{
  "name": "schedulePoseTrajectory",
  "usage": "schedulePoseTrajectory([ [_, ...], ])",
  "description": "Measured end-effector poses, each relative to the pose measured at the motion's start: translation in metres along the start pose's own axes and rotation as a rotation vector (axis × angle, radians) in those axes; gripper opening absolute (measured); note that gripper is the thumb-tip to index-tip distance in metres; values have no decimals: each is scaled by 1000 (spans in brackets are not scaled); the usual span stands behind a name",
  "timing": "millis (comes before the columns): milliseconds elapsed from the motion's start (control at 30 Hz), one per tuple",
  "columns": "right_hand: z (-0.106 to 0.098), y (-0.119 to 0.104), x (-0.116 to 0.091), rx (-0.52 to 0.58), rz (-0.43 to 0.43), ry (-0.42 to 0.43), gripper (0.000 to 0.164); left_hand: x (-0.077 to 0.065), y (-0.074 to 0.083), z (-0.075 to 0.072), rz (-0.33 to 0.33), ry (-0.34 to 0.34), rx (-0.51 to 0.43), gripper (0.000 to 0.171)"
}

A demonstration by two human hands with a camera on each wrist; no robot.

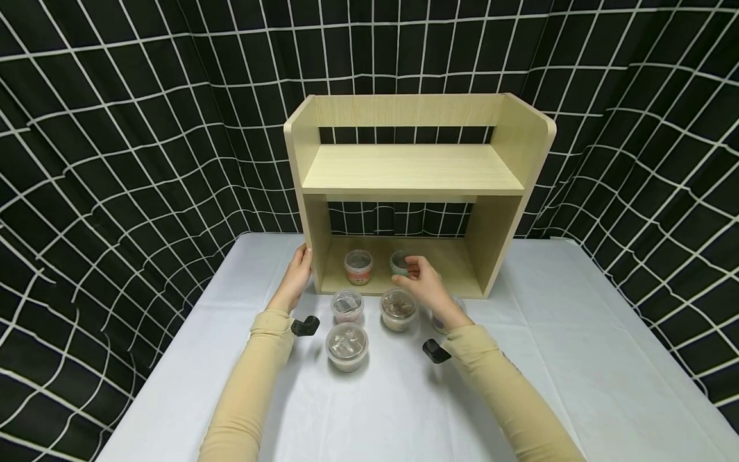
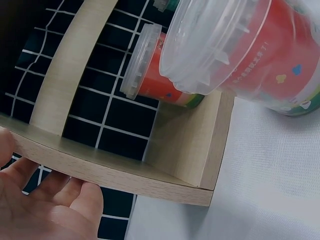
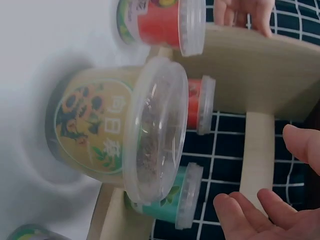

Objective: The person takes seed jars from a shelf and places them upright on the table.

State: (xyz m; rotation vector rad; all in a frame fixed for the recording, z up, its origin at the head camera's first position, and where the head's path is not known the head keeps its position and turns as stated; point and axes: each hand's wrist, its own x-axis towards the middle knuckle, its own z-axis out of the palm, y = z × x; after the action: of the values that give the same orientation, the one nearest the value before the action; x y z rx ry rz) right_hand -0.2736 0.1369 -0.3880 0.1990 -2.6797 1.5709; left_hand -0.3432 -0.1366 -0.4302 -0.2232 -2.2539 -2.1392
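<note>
Here, the right hand point(image 1: 425, 281), loose and holding nothing, is by a round green plastic tub point(image 1: 397, 262) in a smooth wooden shelf point(image 1: 412, 169) — flat board point(image 1: 455, 264) runs to the right wall point(image 1: 484, 240) — and the relaxed left hand point(image 1: 295, 276) touches the left side point(image 2: 125, 178).

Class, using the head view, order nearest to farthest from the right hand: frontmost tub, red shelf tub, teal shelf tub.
1. Teal shelf tub, left of the right hand.
2. Red shelf tub, farther left.
3. Frontmost tub, on the table.

Head view: right hand point(image 1: 426, 283) partly hides green tub point(image 1: 396, 262).
</note>
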Motion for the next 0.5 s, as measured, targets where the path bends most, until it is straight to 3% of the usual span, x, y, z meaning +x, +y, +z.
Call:
schedulePoseTrajectory([
  [233, -1, 2, 10, -23, 58, 15, 61, 0, 0, 0, -19, 4, 7, 49],
  [500, -6, 6, 23, -55, 68, 31, 67, -3, 4, 0, -15, -11, 10, 52],
])
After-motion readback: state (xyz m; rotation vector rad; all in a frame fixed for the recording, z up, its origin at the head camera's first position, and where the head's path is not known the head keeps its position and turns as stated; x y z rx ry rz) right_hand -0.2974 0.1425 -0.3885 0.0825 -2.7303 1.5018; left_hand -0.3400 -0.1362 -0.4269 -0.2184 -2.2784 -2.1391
